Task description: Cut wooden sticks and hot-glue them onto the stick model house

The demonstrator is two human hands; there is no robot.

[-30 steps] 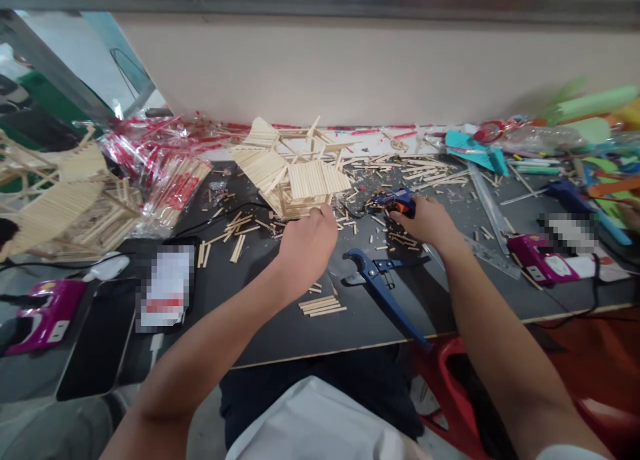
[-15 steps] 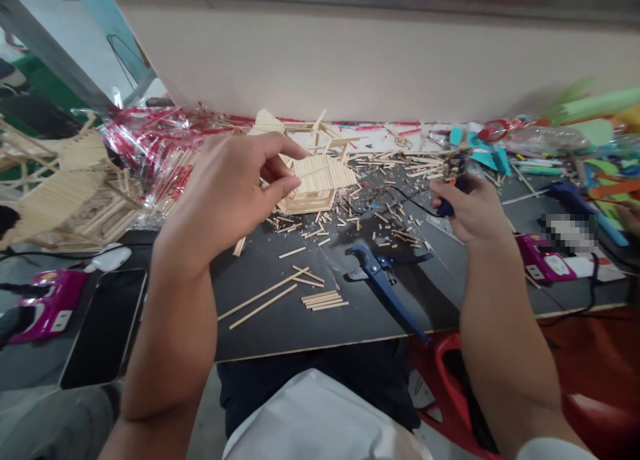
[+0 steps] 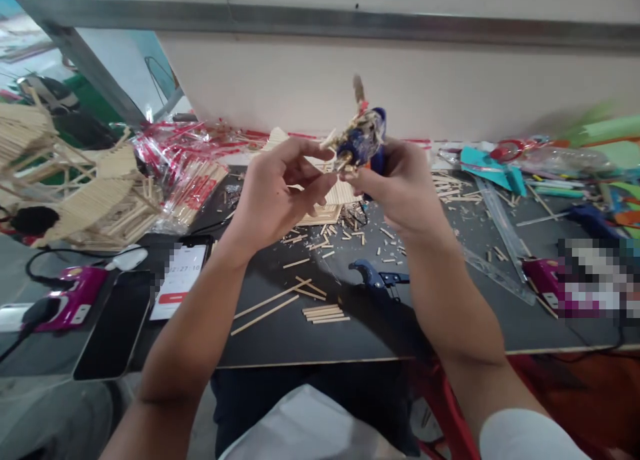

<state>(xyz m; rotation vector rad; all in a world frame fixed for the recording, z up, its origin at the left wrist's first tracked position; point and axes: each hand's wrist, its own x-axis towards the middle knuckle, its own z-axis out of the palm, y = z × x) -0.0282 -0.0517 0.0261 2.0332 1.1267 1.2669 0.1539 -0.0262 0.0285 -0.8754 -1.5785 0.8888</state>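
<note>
My right hand (image 3: 413, 190) is closed around a blue hot glue gun (image 3: 356, 147) crusted with dried glue, its nozzle turned toward my other hand. My left hand (image 3: 280, 193) is pinched close beside the nozzle; the thin wooden stick seen in its fingertips earlier is mostly hidden now. Behind both hands, partly covered, stands a small model house of wooden sticks (image 3: 320, 215). On the dark table (image 3: 280, 347) below lie a short row of cut sticks (image 3: 326, 314), longer sticks (image 3: 265, 313) and a blue-handled cutter (image 3: 373, 277), partly behind my right forearm.
Larger stick models (image 3: 95, 207) stand at the left, beside plastic-wrapped stick bundles (image 3: 193, 187). Two phones, one dark (image 3: 113, 327) and one lit (image 3: 177, 287), lie near a purple power socket (image 3: 70, 297). Clear rulers (image 3: 500, 213) and another purple socket (image 3: 545, 280) are at the right.
My right hand has brought the glue gun from the right to the middle, up against my left hand. The view has shifted, and the lit phone now shows.
</note>
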